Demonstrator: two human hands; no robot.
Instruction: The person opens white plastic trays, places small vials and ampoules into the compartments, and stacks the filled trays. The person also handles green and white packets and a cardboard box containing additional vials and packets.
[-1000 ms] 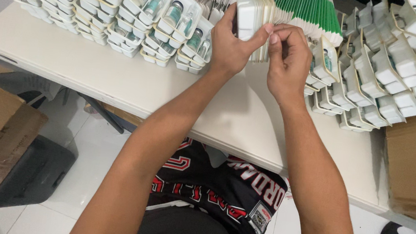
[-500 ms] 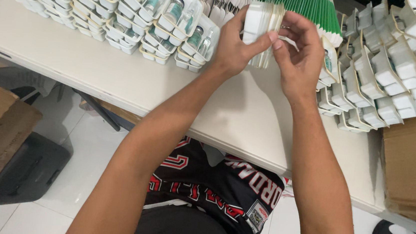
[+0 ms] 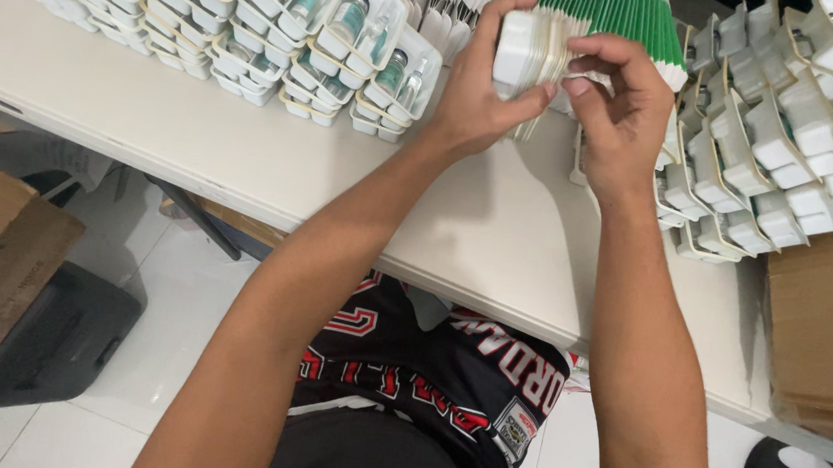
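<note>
Both hands work a small stack of white plastic trays at upper centre of the frame.

The left hand [image 3: 477, 99] is clamped around the tray stack [image 3: 523, 53]; the right hand [image 3: 620, 106] pinches its edge with the fingertips. Peeling one thin, slick tray calls for a steady grip. Glass-vial trays [image 3: 353, 38] fill the upper left, and green-edged cards [image 3: 617, 11] run across the pale table [image 3: 242, 159].

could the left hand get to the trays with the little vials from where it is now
Probably yes: the left hand holds a stack of white trays right beside the nearest vial trays, with only bare table between, though it would need to let go first.
</note>
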